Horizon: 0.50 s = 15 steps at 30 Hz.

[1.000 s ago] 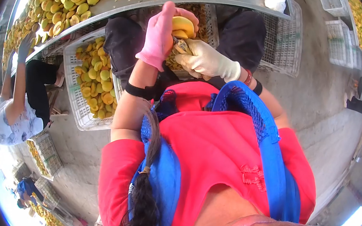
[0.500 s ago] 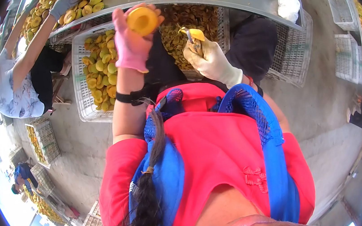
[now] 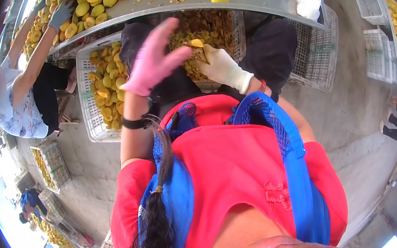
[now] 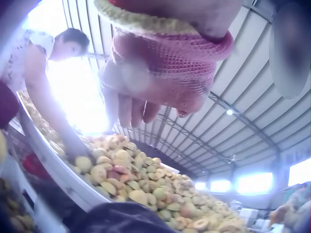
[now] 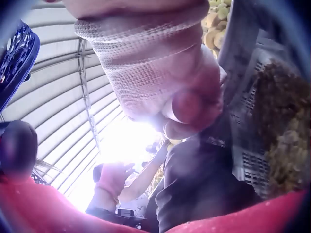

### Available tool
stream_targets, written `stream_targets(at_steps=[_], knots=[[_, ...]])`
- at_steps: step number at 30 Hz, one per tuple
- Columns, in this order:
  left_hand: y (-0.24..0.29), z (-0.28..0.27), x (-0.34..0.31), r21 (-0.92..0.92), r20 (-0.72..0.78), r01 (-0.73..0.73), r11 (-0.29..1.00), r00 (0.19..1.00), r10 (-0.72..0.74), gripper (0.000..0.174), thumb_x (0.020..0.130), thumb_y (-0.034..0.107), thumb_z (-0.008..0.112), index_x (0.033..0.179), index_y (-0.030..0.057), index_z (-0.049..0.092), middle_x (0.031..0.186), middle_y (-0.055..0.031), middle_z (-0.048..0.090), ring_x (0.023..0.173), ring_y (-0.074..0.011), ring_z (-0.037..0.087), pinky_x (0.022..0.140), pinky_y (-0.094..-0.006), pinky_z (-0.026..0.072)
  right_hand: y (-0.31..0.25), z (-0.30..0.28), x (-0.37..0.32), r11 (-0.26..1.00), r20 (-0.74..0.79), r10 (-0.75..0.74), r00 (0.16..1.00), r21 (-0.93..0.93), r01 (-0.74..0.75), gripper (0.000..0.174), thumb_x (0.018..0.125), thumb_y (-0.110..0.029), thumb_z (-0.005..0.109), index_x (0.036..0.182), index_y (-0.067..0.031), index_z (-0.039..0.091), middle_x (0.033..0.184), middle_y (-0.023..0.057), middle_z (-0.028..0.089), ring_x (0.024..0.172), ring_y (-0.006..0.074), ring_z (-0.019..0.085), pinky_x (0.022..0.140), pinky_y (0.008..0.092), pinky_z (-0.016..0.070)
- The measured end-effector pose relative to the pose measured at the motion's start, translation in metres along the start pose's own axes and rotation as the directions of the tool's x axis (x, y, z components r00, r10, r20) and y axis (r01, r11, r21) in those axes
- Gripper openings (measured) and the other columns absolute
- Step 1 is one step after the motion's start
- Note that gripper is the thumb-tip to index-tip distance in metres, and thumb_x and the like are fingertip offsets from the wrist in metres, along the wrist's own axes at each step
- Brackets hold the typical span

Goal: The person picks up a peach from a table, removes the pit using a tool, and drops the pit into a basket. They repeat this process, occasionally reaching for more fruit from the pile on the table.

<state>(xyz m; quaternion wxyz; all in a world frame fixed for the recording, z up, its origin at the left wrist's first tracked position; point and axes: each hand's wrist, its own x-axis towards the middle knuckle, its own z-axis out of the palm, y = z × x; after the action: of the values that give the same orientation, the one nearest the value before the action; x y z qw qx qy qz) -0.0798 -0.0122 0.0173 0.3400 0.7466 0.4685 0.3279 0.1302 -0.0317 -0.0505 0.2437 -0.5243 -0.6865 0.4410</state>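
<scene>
My left hand, in a pink glove, is raised above the left knee with fingers and thumb spread; it holds nothing. In the left wrist view its fingers point down over heaped fruit. My right hand, in an off-white glove, grips a small bladed hand tool, blurred and mostly covered by the fingers. A yellow piece of peach sits at the tool's end, above a crate of brownish scraps. In the right wrist view the right fingers are curled; the tool is hidden there.
A metal table with heaped halved peaches runs across the front. A white crate of peach halves stands by my left knee. Another person reaches over the table on the left. A white bag lies at the table's right corner.
A second ago both hands met around a peach. Half a second ago my left hand held a pitted half; now it has none. My right hand has shifted slightly left, still gripping the tool.
</scene>
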Motion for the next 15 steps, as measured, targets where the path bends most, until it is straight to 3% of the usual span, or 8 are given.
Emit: stream_targets(at_steps=[1,4,7,8,10,11,13,15], knots=[[0.001,0.017,0.007,-0.027,0.097,0.015,1.0,0.995,-0.012,0.058,0.093,0.022,0.072,0.143,0.0026,0.051,0.148,-0.0113,0.051,0.111,-0.0181,0.064,0.1,-0.0328,0.0491,0.002,0.003,-0.001,0.999,-0.005,-0.043,0.999,-0.025,0.043,0.034,0.089,-0.026,0.064,0.104,0.0035,0.058,0.084,0.031,0.066,0.085,0.0494,0.065,0.075,0.0544,0.0521],[-0.013,0.05,0.026,-0.057,0.261,0.313,0.948,0.921,-0.288,0.027,0.1,0.024,0.063,0.118,0.0051,0.067,0.115,-0.0074,0.071,0.092,-0.0152,0.068,0.08,-0.03,0.0531,0.004,0.002,-0.006,0.988,0.081,-0.014,0.997,-0.149,0.026,0.034,0.089,-0.026,0.063,0.105,0.0029,0.057,0.086,0.0317,0.066,0.085,0.0488,0.066,0.075,0.0538,0.0526],[-0.03,0.062,0.047,0.008,0.01,0.343,0.939,0.939,-0.343,0.024,0.099,0.025,0.059,0.113,0.0081,0.069,0.102,-0.0067,0.073,0.092,-0.0228,0.069,0.079,-0.035,0.0526,0.01,-0.008,-0.015,0.983,0.181,0.093,0.979,-0.175,-0.061,0.03,0.09,-0.023,0.062,0.103,0.0026,0.054,0.081,0.0305,0.065,0.08,0.0461,0.067,0.071,0.0507,0.0527],[-0.05,0.061,0.055,0.275,-0.009,0.071,0.959,0.997,-0.072,0.023,0.099,0.026,0.06,0.112,0.0101,0.07,0.107,-0.0071,0.072,0.097,-0.028,0.068,0.084,-0.0378,0.0522,0.013,-0.013,-0.019,0.99,0.164,0.113,0.98,-0.105,-0.097,0.03,0.09,-0.023,0.062,0.103,0.0028,0.054,0.079,0.0295,0.065,0.078,0.0453,0.067,0.07,0.0497,0.0525],[-0.053,0.065,0.072,0.626,-0.064,-0.077,0.776,0.987,0.149,0.028,0.096,0.032,0.062,0.114,0.0119,0.071,0.118,-0.0089,0.069,0.106,-0.0333,0.065,0.093,-0.0448,0.0493,0.013,-0.024,-0.026,0.987,0.141,0.15,0.978,0.036,-0.157,0.03,0.09,-0.023,0.062,0.102,0.0032,0.054,0.076,0.0276,0.065,0.074,0.0438,0.067,0.068,0.0477,0.0523],[-0.053,0.067,0.085,0.599,-0.088,-0.047,0.8,0.988,0.123,0.032,0.096,0.036,0.062,0.115,0.0121,0.071,0.122,-0.0095,0.067,0.109,-0.0332,0.064,0.095,-0.0454,0.0484,0.014,-0.026,-0.029,0.974,0.086,0.155,0.984,0.151,-0.166,0.028,0.092,-0.023,0.06,0.101,0.003,0.056,0.067,0.0249,0.064,0.058,0.0381,0.067,0.058,0.045,0.0525],[-0.044,0.075,0.118,0.537,-0.126,0.01,0.844,0.99,0.069,0.039,0.095,0.044,0.061,0.116,0.0126,0.071,0.13,-0.0108,0.064,0.115,-0.0329,0.062,0.099,-0.0467,0.0467,0.015,-0.032,-0.027,0.979,-0.007,0.143,0.99,0.15,-0.14,0.028,0.092,-0.023,0.06,0.1,0.0029,0.056,0.07,0.0255,0.065,0.062,0.0398,0.067,0.06,0.0455,0.052],[-0.027,0.084,0.158,0.585,-0.007,0.134,0.8,0.987,-0.16,0.048,0.094,0.051,0.059,0.119,0.011,0.07,0.129,-0.0129,0.065,0.117,-0.034,0.063,0.1,-0.0458,0.0475,0.014,-0.038,-0.027,0.983,-0.119,0.132,0.984,0.144,-0.114,0.027,0.092,-0.023,0.061,0.098,0.0029,0.056,0.076,0.0265,0.065,0.073,0.045,0.067,0.063,0.0474,0.0511]])
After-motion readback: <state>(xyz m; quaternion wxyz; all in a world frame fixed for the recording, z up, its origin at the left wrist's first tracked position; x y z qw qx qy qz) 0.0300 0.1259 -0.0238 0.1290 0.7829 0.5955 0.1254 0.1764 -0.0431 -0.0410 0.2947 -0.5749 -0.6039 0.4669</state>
